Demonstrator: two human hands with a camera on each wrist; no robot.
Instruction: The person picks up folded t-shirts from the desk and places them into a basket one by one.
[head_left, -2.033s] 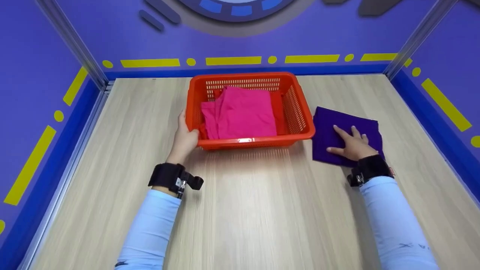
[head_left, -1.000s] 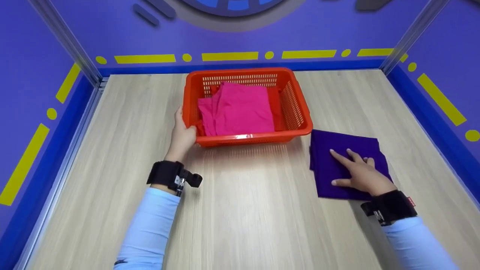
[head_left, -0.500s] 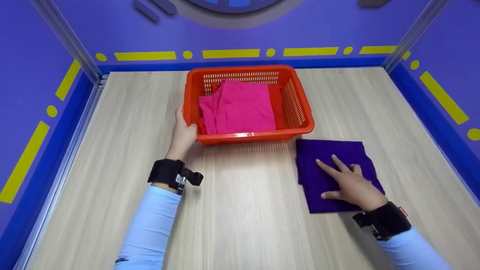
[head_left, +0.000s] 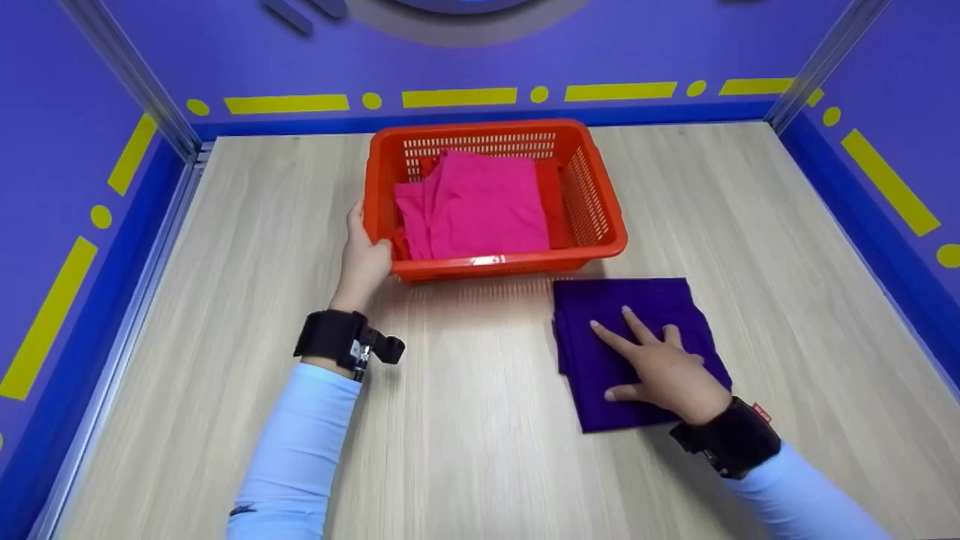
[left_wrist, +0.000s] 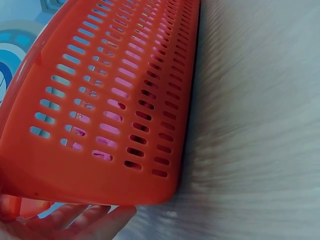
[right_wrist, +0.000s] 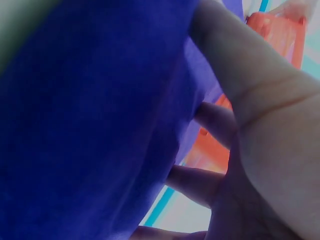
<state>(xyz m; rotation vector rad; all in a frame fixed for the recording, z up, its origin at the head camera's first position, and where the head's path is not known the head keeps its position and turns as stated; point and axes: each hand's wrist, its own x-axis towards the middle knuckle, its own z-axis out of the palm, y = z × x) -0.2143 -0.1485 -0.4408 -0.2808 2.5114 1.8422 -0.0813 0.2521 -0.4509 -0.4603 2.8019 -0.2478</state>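
My left hand grips the left end of an orange-red plastic basket, its thumb at the rim and its fingers along the outside. In the left wrist view, the basket's slotted wall fills much of the frame, with the fingers below its end. A folded pink cloth lies inside, over a red cloth. In front of the basket's right corner, a folded purple cloth lies flat on the table. My right hand rests on it with spread fingers; the right wrist view shows the fingertips against the purple fabric.
The pale wood-grain table carries both the basket and the purple cloth. Blue-purple panels with yellow dashes enclose it at the back and sides, joined by metal corner posts. The basket stands near the back panel.
My right hand has slid the purple cloth from beside the basket toward me, then leftward to in front of its right corner. The left hand has kept its grip on the basket.
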